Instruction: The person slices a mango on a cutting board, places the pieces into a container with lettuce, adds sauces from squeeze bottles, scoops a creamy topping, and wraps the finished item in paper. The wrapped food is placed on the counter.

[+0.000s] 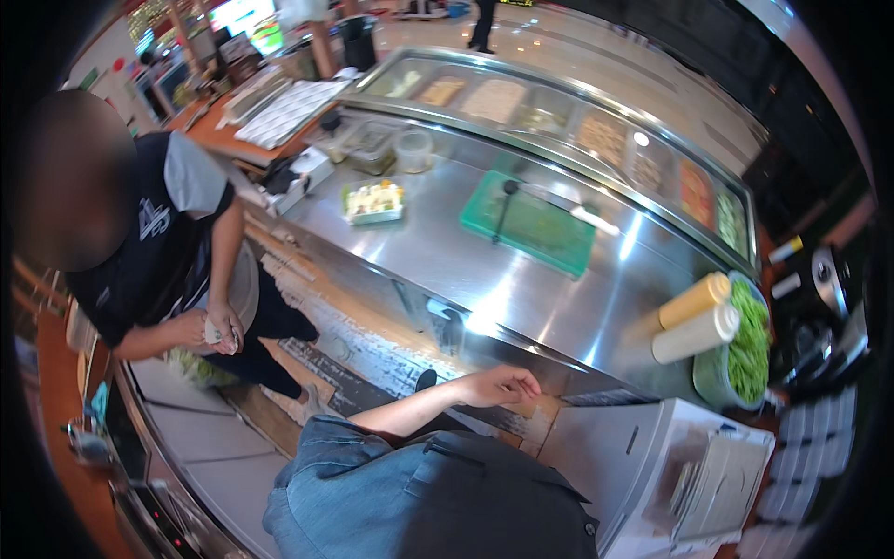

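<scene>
Head view: left hand (503, 385) empty, fingers loosely curled, near front edge of steel counter (433, 265). Right hand out of view; state cannot be told. Green cutting board (545, 240) with knife (564, 202): mid-counter. Yellow squeeze bottle (695, 301), white squeeze bottle (697, 335): counter's right end. Co-worker's hands (193, 328), together: left of counter.

No wording or number can be read clearly; a pale emblem (154, 220) stands at about 10 o'clock on a co-worker's dark shirt (130, 284), a bright screen (247, 22) glows near 11 o'clock with its content blurred, and a yellow-lettered sign (517, 3), too small to make out, shows just past 12 o'clock
</scene>
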The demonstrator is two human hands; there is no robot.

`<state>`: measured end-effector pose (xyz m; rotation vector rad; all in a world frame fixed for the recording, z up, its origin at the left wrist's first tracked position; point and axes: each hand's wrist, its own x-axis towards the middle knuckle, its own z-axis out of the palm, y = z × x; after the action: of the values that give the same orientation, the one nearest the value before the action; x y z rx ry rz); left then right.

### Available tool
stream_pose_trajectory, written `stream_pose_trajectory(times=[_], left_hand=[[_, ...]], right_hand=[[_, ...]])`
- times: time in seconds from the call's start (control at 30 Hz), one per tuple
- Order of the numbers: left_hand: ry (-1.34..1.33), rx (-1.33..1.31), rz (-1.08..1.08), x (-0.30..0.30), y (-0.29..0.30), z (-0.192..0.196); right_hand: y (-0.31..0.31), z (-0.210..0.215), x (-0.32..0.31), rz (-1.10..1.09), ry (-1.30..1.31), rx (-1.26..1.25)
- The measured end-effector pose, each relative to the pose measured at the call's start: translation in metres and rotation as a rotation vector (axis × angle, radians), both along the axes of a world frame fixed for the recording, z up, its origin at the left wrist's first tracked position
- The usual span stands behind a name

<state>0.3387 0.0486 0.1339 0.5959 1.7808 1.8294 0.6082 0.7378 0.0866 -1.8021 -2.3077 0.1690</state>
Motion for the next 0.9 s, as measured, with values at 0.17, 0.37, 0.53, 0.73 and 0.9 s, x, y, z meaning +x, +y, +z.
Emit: stream_pose_trajectory(times=[0.17, 0.37, 0.53, 0.73, 0.9], left_hand=[[-0.029, 0.045, 0.218, -0.016, -0.063, -0.016], [0.063, -0.049, 0.211, -0.048, -0.113, -0.013], [0.057, -0.085, 0.318, -0.053, -0.147, -0.017], [-0.001, -0.140, 0.452, -0.045, -0.174, -0.037], [-0.011, -0.075, 0.574, -0.036, -0.202, -0.037]], right_hand=[[-0.049, 0.017, -0.065, 0.053, -0.023, 0.032], [-0.083, 0.035, -0.104, 0.096, -0.026, 0.074], [-0.091, 0.044, -0.125, 0.116, -0.017, 0.116], [-0.090, 0.066, -0.145, 0.103, 0.046, 0.244], [-0.127, 0.149, -0.197, 0.269, 0.328, 0.620]])
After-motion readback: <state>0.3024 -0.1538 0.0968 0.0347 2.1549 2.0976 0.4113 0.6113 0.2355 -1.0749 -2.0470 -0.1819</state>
